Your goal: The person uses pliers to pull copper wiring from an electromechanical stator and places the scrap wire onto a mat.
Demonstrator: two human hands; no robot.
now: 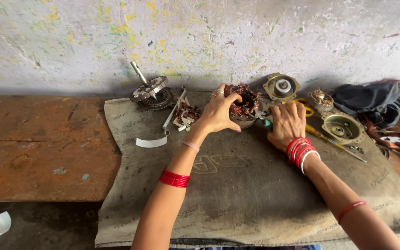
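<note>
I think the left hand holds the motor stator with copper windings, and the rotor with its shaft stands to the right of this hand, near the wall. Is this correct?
Not quite. In the head view the left hand does hold the stator, but the rotor with its shaft stands to the left of this hand, near the wall, not to the right.

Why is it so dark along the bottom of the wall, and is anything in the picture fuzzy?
In the head view, soft even light falls on the mat, with no glare; a dim shadow band runs where the wall meets the bench. The left hand on the motor winding and the right hand look sharp; the picture's corners bend slightly.
</note>
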